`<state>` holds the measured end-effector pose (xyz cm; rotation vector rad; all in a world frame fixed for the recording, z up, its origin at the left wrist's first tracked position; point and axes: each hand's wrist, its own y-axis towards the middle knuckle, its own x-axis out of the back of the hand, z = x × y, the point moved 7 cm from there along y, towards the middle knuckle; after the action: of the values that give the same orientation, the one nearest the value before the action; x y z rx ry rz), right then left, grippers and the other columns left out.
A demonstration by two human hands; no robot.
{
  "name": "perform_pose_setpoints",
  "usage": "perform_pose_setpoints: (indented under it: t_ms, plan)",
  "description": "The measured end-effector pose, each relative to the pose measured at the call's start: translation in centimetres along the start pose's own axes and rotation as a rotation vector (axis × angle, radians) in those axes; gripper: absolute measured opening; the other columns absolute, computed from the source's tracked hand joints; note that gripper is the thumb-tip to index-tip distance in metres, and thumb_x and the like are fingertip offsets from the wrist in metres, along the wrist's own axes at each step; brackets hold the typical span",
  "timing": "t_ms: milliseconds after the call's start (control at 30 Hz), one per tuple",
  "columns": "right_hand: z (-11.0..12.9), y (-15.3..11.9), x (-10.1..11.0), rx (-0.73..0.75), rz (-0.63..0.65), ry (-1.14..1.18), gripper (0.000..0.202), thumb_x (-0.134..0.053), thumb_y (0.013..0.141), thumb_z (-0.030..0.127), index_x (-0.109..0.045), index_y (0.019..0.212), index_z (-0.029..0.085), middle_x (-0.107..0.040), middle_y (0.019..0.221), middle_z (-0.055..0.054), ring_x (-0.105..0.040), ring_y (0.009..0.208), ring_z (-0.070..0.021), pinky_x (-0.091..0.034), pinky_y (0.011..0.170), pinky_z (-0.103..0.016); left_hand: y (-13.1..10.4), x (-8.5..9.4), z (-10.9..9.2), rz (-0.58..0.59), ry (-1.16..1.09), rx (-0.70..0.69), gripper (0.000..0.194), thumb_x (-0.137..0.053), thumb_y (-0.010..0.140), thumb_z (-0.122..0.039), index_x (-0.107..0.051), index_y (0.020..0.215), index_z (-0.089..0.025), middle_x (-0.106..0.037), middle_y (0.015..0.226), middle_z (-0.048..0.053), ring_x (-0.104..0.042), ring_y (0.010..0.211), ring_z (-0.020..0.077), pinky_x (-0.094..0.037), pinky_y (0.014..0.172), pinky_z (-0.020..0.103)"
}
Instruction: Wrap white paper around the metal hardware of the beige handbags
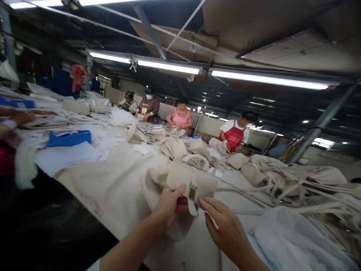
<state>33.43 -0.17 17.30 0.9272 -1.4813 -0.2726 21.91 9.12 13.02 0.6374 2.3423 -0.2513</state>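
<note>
In front of me is a beige bag [179, 177] with a flap, a strap across it and a dark metal buckle [192, 192]. My left hand [169, 205] grips the lower edge of the flap, thumb on top and fingers tucked underneath, beside the buckle. A short strap end hangs below the buckle, between my hands. My right hand [222, 222] rests its fingertips against the bag's right side near the buckle, with thumb and fingers apart. The bag's underside is partly hidden by my hands.
Beige bags and long straps [282, 188] lie heaped to the right, behind a translucent plastic bag [301, 237]. Left on the cloth-covered table [113, 180] are white sheets and a blue holder [69, 138]. Several co-workers stand beyond; another person's hand [21, 117] reaches in at left.
</note>
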Motion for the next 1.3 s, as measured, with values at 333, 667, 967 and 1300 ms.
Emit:
perform_pose_setpoints:
  t_ms: [333,667,967,1300]
  plan:
    - [2.0,1.5,4.0,-0.295,-0.094,-0.014,0.03,-0.039,0.096,0.023,-0.069,0.092,0.023,-0.074,0.09,-0.007,-0.07,0.075,-0.0167,-0.052,0.066,-0.023,-1.4,-2.5,2.3,-0.155,-0.248,-0.113,0.053,-0.089,0.048,-0.049,-0.072,0.079,-0.008,-0.073,0.072,0.012,-0.069,0.067,0.0228,-0.055,0.061,0.031]
    - [3.8,1.2,3.0,-0.167,0.008,-0.483,0.03,-0.038,0.087,0.002,-0.061,0.081,0.02,-0.067,0.067,-0.004,-0.061,0.052,-0.016,-0.037,0.049,-0.027,-1.0,-3.9,5.1,-0.182,-0.2,-0.133,0.039,-0.083,0.056,-0.048,-0.073,0.065,-0.012,-0.072,0.068,0.009,-0.068,0.068,0.023,-0.053,0.066,0.031]
    - [5.6,3.0,2.2,-0.088,0.02,-0.724,0.034,-0.038,0.085,0.001,-0.055,0.065,0.022,-0.056,0.056,-0.005,-0.053,0.047,-0.019,-0.033,0.048,-0.032,-1.9,-3.4,4.2,-0.236,0.043,-0.225,0.037,-0.072,0.069,-0.046,-0.067,0.052,-0.014,-0.06,0.051,0.003,-0.057,0.057,0.018,-0.043,0.056,0.024]
    - [1.0,1.7,1.8,-0.307,0.05,-0.41,0.019,-0.049,0.085,0.018,-0.055,0.067,0.022,-0.06,0.06,-0.001,-0.054,0.052,-0.0146,-0.031,0.051,-0.028,-1.6,-3.4,4.4,-0.126,-0.063,-0.163,0.04,-0.076,0.063,-0.048,-0.074,0.068,-0.009,-0.07,0.065,0.009,-0.063,0.062,0.0204,-0.049,0.058,0.027]
